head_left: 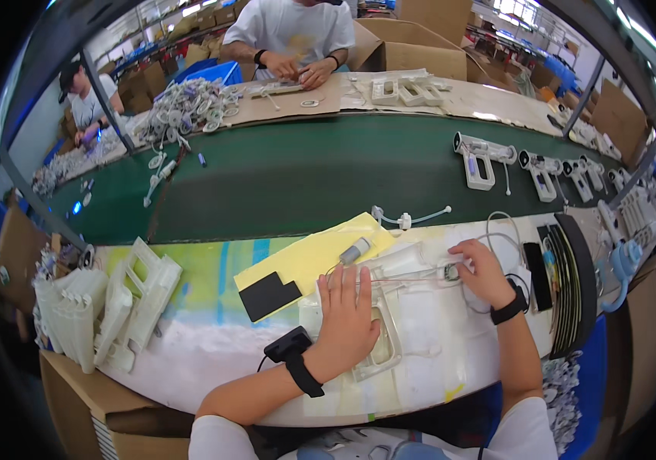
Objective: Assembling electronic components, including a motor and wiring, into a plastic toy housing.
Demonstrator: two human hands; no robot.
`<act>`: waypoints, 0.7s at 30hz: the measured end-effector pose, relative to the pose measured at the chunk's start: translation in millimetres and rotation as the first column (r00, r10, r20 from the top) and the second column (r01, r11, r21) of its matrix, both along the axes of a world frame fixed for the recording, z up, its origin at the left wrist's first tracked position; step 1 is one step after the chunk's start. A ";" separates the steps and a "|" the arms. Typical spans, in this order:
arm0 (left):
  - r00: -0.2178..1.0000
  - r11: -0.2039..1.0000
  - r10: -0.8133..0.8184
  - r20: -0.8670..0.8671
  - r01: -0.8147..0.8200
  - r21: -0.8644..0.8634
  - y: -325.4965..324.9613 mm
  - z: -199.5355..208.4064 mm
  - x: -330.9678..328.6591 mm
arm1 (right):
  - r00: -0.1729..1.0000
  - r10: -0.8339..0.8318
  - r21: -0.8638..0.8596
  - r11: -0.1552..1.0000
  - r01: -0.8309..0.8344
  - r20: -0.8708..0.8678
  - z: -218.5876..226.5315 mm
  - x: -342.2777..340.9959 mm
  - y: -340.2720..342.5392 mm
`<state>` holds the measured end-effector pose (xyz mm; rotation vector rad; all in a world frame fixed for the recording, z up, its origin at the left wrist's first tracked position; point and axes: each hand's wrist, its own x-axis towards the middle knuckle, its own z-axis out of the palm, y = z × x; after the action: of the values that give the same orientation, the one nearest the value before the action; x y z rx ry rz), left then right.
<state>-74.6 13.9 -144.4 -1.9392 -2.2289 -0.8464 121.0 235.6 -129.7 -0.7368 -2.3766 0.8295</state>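
A translucent plastic housing half with a looped handle lies on the worktable in front of me. My left hand lies flat over it, fingers stretched out toward a small grey cylindrical motor. Thin wires run right from the motor's side to a small white wired part. At that part, my right hand has thumb and forefinger bent around its edge; their exact contact is hard to see. Under the motor is a yellow sheet with a black foam piece on it.
Translucent housings stand at the left. Black strips and a blue-handled bottle are at right. Beyond runs a green conveyor belt carrying several assembled gun-shaped units. Across it, a person works beside heaped small parts.
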 end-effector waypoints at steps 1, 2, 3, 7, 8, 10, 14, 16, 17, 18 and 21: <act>1.000 0.999 -0.017 0.005 0.017 -0.042 0.1 -3.1 1.0 | 0.998 -0.068 0.213 0.975 0.066 0.001 -6.6 -2.3 -9.6; 0.999 0.996 -0.032 0.010 0.033 -0.084 -0.2 -4.1 1.7 | 0.992 -0.040 0.271 0.960 0.071 -0.119 -9.5 -10.0 -16.3; 0.999 0.994 -0.042 -0.005 0.041 -0.106 -0.7 -2.2 0.7 | 0.983 0.070 0.262 0.965 -0.023 -0.172 -15.4 -18.7 -25.1; 0.983 0.973 -0.149 -0.104 0.128 -0.190 -4.3 11.5 -14.2 | 0.925 0.378 0.257 0.892 -0.371 0.023 -17.3 -47.1 -69.3; 0.979 0.960 -0.180 -0.097 0.153 -0.234 -4.0 14.0 -20.6 | 0.922 0.385 0.213 0.897 -0.386 0.050 -20.1 -49.8 -74.3; 0.978 0.957 -0.197 -0.068 0.177 -0.228 -9.9 12.8 -31.7 | 0.916 0.394 0.176 0.899 -0.401 0.075 -27.6 -49.9 -78.7; 0.988 0.975 -0.136 -0.070 0.121 -0.184 -13.9 5.0 -20.7 | 0.924 0.359 0.359 0.852 -0.382 0.131 -28.0 -44.9 -102.1; 0.993 0.987 -0.092 -0.078 0.080 -0.137 -11.7 3.1 -19.6 | 0.938 0.314 0.428 0.835 -0.346 0.146 -20.7 -43.5 -105.7; 0.996 0.992 -0.075 -0.057 0.069 -0.109 -12.2 7.4 -18.7 | 0.944 0.310 0.407 0.852 -0.329 0.114 -20.6 -43.2 -106.7; 0.998 0.995 -0.058 -0.037 0.054 -0.081 -11.9 10.2 -19.1 | 0.949 0.306 0.385 0.868 -0.312 0.080 -20.2 -43.7 -107.2; 0.998 0.997 -0.062 0.016 0.063 -0.045 -15.0 5.4 -17.6 | 0.954 0.287 0.429 0.854 -0.295 0.086 -21.5 -39.5 -108.3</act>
<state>-92.3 -1.1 -139.0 -2.0394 -2.2248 -0.8271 81.5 127.3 -151.1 -0.2020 -2.5957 0.3646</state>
